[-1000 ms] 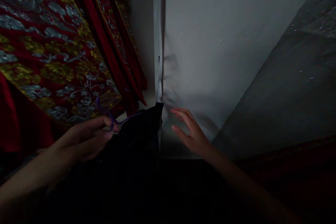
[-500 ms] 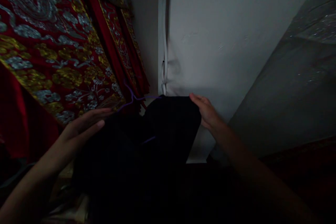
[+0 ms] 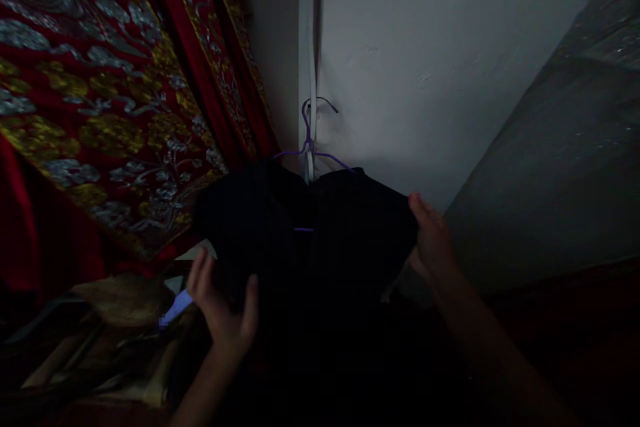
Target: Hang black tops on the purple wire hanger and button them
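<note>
A dark garment (image 3: pixel 360 233), probably a shirt or jacket, hangs on a purple clothes hanger (image 3: pixel 333 159) in the middle of the view. The hanger's hook is up by a white cord (image 3: pixel 313 47) on the wall; whether it rests on a nail there I cannot tell. My right hand (image 3: pixel 433 237) pinches the garment's right shoulder edge, thumb on top. Lower left, my left hand (image 3: pixel 225 313) has its fingers and thumb spread beside the garment's other side, gripping nothing visible. The garment's lower part is lost in darkness.
Red cloth (image 3: pixel 110 113) with gold and silver embroidery hangs at the left. Behind is a pale wall (image 3: pixel 400 67); a shiny plastic-like sheet (image 3: pixel 565 147) covers the right side. Blurred clutter (image 3: pixel 115 300) lies at lower left.
The hanger has swung upright, its hook now at the cord. My left hand has left the garment's shoulder and moved down and right, fingers spreading. My right hand has shifted right with its shoulder.
</note>
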Demonstrator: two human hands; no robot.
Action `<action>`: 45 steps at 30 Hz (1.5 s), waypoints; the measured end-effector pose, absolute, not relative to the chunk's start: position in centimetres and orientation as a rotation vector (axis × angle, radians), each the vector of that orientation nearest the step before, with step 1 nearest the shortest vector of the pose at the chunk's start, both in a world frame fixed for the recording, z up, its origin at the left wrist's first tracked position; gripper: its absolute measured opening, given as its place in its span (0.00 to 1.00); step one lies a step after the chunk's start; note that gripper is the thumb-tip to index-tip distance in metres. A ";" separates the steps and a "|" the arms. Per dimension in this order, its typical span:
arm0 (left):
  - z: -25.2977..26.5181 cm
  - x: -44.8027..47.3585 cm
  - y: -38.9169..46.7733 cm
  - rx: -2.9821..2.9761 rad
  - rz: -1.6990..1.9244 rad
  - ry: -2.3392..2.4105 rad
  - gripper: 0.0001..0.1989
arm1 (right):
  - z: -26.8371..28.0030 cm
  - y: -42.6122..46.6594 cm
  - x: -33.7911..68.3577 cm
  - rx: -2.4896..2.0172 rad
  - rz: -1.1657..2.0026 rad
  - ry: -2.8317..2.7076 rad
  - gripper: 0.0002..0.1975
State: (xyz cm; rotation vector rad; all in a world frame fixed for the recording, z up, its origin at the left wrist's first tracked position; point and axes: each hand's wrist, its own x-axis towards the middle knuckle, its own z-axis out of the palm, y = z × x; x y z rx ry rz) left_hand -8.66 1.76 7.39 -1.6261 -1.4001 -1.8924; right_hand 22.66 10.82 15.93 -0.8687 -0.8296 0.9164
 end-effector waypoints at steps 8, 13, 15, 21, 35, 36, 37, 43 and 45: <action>6.5 -3.4 3.4 -2.556 -1.170 -1.954 0.24 | 14.9 11.9 21.8 -0.865 0.881 -0.811 0.20; 5.6 -4.2 4.5 -2.505 -0.948 -2.112 0.15 | 15.1 12.9 22.6 -0.871 0.842 -0.856 0.19; 4.9 -4.3 4.0 -2.517 -0.976 -2.049 0.11 | 15.0 13.4 22.9 -0.904 0.796 -0.873 0.19; 3.4 -2.5 1.5 -2.619 -1.559 -1.881 0.07 | 11.2 8.1 22.5 -1.101 0.350 -0.863 0.23; 5.6 1.4 -1.3 -2.271 -2.175 -2.130 0.14 | 2.6 1.0 13.8 -1.096 1.067 -1.384 0.12; 5.8 1.4 -1.4 -2.245 -2.221 -2.142 0.17 | 2.8 0.9 13.8 -1.093 1.084 -1.403 0.12; 5.8 1.5 -1.4 -2.204 -2.289 -2.149 0.18 | 2.8 0.8 13.9 -1.103 1.084 -1.408 0.13; 4.8 1.6 -0.9 -1.801 -2.745 -2.299 0.13 | 2.5 0.4 13.9 -1.144 1.020 -1.380 0.12; 4.6 1.4 -0.7 -1.766 -2.807 -2.373 0.12 | 2.7 0.5 14.1 -1.136 1.005 -1.386 0.10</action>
